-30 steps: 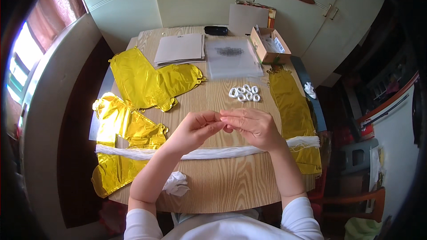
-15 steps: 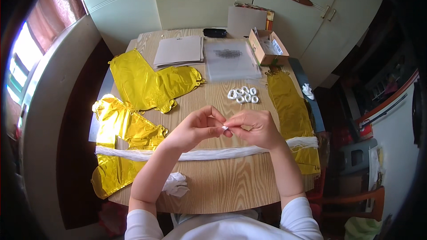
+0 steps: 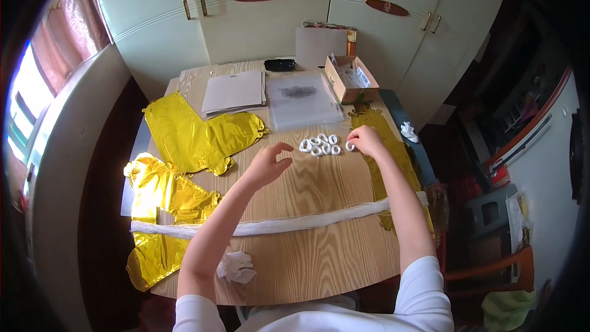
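My right hand (image 3: 365, 140) pinches a small white ring-shaped coil (image 3: 350, 146) by its upper edge, at the right side of a cluster of several similar white coils (image 3: 316, 151). The held coil is close to or on the wooden tabletop; I cannot tell which. My left hand (image 3: 268, 163) hovers left of the cluster, thumb and fingers apart with nothing in them. Nearer to me a long bundle of white strings (image 3: 295, 224) lies across the table, passing beneath both forearms.
Golden foil balloons (image 3: 184, 132) lie flat at the left, with more gold foil (image 3: 382, 126) at the right. Farther back are grey cards (image 3: 233, 91), clear plastic bags (image 3: 301, 114), a black tray (image 3: 279, 65) and an open cardboard box (image 3: 359, 92). Crumpled white tissue (image 3: 236, 267) sits near the front edge.
My hands have parted from a tiny white piece held between them. The right moved forward and right to a coil beside the cluster; the left drew back left and opened. The view shifted slightly.
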Demonstrator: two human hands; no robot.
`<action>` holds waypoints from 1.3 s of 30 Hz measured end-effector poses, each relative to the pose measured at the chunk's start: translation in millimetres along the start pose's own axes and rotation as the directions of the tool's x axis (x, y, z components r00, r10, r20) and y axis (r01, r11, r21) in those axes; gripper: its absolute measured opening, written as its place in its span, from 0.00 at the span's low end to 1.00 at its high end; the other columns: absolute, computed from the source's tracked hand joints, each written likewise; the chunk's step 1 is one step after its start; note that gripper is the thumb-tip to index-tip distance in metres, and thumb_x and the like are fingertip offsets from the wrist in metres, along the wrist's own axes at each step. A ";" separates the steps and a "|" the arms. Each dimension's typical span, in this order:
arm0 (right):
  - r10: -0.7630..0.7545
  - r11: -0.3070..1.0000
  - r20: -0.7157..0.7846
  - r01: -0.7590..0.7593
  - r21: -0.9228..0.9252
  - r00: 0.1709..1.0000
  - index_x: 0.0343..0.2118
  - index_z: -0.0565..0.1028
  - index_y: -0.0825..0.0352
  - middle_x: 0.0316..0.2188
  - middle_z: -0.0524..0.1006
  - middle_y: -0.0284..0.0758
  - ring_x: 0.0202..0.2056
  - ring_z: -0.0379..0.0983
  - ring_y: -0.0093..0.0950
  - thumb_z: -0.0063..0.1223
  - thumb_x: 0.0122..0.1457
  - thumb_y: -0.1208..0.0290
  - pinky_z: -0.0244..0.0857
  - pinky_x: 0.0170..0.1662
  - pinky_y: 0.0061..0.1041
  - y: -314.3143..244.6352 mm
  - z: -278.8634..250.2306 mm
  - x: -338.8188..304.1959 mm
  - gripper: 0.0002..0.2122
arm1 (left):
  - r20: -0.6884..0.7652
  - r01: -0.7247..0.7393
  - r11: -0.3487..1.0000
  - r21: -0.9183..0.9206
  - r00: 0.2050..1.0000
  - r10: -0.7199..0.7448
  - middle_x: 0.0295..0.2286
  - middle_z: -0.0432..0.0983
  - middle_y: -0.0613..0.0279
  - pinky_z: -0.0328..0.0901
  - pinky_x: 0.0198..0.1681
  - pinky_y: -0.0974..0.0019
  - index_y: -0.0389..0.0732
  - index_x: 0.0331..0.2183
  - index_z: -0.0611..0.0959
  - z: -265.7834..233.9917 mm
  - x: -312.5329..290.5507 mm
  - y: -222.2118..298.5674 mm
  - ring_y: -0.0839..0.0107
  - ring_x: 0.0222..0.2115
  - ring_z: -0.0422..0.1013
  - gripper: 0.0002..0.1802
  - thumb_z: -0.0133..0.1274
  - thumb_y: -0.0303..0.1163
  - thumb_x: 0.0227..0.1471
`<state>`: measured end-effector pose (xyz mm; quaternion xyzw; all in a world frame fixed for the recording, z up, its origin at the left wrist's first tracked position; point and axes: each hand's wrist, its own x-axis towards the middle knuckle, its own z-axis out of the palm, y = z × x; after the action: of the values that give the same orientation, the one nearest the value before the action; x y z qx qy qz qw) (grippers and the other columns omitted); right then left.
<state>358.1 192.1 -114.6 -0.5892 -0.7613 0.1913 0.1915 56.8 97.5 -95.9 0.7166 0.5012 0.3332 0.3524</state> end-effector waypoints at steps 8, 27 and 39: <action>-0.017 0.999 -0.037 0.018 0.027 0.999 0.23 0.79 0.63 0.24 0.77 0.38 0.28 0.75 0.34 0.58 0.41 0.71 0.67 0.35 0.30 -6.0 20.7 12.6 0.05 | -0.033 0.107 0.986 0.126 0.994 -0.104 0.39 0.72 0.49 0.66 0.38 0.65 0.35 0.47 0.72 29.3 31.4 -12.1 0.64 0.33 0.71 0.26 0.55 0.34 0.44; 0.013 0.975 -0.125 0.015 0.220 0.992 0.28 0.77 0.66 0.26 0.77 0.41 0.29 0.75 0.35 0.51 0.47 0.73 0.68 0.35 0.31 0.2 27.3 4.2 0.06 | 0.039 0.158 0.981 -0.112 0.987 -0.154 0.34 0.76 0.50 0.67 0.37 0.66 0.33 0.47 0.71 46.6 37.4 -27.7 0.64 0.33 0.74 0.26 0.52 0.35 0.47; -0.371 0.899 -0.059 0.375 0.228 0.927 0.33 0.76 0.68 0.31 0.76 0.39 0.30 0.74 0.30 0.52 0.53 0.73 0.68 0.34 0.25 -134.5 -10.1 -95.4 0.07 | -0.003 -0.073 0.997 0.022 0.997 0.074 0.34 0.74 0.60 0.65 0.34 0.70 0.38 0.42 0.76 -21.3 -23.4 23.7 0.73 0.29 0.68 0.17 0.52 0.31 0.48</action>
<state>274.7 68.9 -42.8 -0.4070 -0.8305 0.2358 0.2982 44.1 73.0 -67.6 0.7378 0.4788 0.3417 0.3311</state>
